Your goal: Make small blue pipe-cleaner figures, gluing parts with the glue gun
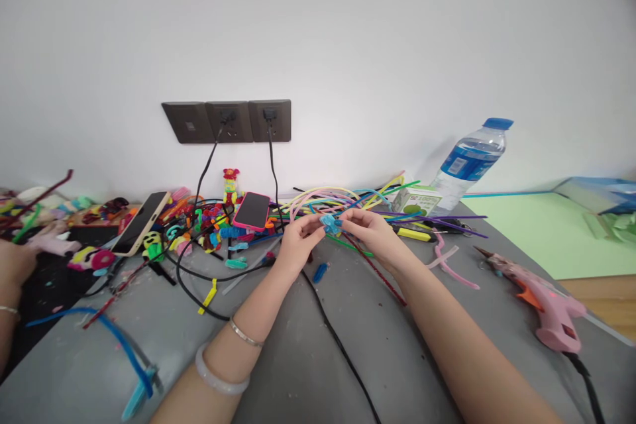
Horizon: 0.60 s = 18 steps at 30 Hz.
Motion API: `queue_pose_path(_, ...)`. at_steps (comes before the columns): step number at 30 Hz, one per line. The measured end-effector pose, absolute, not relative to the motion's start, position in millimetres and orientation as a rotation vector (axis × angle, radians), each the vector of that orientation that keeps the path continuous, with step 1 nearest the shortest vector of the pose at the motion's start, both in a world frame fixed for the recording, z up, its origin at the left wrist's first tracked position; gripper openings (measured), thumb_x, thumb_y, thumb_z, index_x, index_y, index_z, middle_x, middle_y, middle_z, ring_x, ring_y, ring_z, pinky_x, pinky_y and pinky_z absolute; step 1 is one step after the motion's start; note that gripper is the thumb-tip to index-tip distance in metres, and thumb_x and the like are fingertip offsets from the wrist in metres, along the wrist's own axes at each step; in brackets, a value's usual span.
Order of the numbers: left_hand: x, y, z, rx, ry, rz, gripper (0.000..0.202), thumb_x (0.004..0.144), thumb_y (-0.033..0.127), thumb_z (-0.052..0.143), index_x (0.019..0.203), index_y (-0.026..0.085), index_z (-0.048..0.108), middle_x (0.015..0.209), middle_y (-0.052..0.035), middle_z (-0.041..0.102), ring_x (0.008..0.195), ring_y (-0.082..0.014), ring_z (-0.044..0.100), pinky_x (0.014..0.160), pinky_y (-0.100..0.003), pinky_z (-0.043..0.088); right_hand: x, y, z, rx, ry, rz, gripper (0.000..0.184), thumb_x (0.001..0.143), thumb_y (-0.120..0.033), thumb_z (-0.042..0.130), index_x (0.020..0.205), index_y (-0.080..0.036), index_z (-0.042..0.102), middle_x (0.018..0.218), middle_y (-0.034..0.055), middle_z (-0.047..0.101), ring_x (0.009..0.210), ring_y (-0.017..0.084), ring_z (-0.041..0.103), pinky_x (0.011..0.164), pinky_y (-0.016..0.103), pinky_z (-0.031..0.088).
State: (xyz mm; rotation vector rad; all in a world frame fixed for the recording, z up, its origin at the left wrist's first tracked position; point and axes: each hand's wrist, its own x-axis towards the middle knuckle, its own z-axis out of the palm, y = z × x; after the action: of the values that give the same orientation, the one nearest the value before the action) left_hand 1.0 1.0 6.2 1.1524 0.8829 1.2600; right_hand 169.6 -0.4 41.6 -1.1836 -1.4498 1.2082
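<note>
Light-blue chenille: recorded as the material of the small folded pipe-cleaner piece (pixel 329 223) in hand. Located that piece mid-scene, raised clear of the grey table top (pixel 298 371) and just near of the loose bundle of multicoloured pipe-cleaner stems (pixel 342 199). Found it pinched at its left end by the thumb and forefinger of the left hand (pixel 297 243) and at its right end by the fingertips of the right hand (pixel 371 230); logged both sets of fingers as closed narrowly on the piece, remaining fingers curled loosely. Read the long axis as roughly left to right, spanning the gap between the two hands. Judged neither hand nearer, given contact from opposite sides at equal reach and fingertips pointing inward. Noted a dark-red twisted pipe cleaner (pixel 377 273) lying on the table just near of the right hand, a short blue offcut (pixel 320 272) just near of the left hand, and a black cable (pixel 338 338) running between the forearms. Observed a pink hot-glue gun (pixel 549 308) well apart to the right, a clear plastic water bottle with blue cap (pixel 472 162) at far right, and a pink-cased phone (pixel 251 211) far-left of the hands. Registered another person's hand (pixel 12 265) at the left edge, well apart.
</note>
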Motion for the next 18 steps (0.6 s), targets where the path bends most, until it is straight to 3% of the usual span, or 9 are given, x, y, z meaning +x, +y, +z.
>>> queue_pose_path(10,0.4,1.6,6.6,1.165,0.918,1.284,0.031,0.067,0.027,0.080,0.096,0.018,0.075,0.089,-0.0073,0.077,0.089,-0.0242,0.070,0.082,-0.037,0.055,172.0,-0.1,45.7,-1.153,-1.480,1.136,0.038,0.068,-0.055,0.071,0.073,-0.019,0.058,0.076,0.0016,0.060,0.070,0.016,0.053,0.070,0.028,0.042)
queue_pose_path(18,0.3,0.2,8.4,1.168,0.909,1.276,0.032,0.068,0.028,0.080,0.098,0.019,0.076,0.093,-0.0079,0.077,0.095,-0.0263,0.070,0.086,-0.038,0.054,171.4,-1.7,46.5,-1.178,-1.520,1.134,0.037,0.070,-0.054,0.070,0.074,-0.018,0.060,0.075,0.0020,0.061,0.070,0.016,0.055,0.070,0.029,0.043)
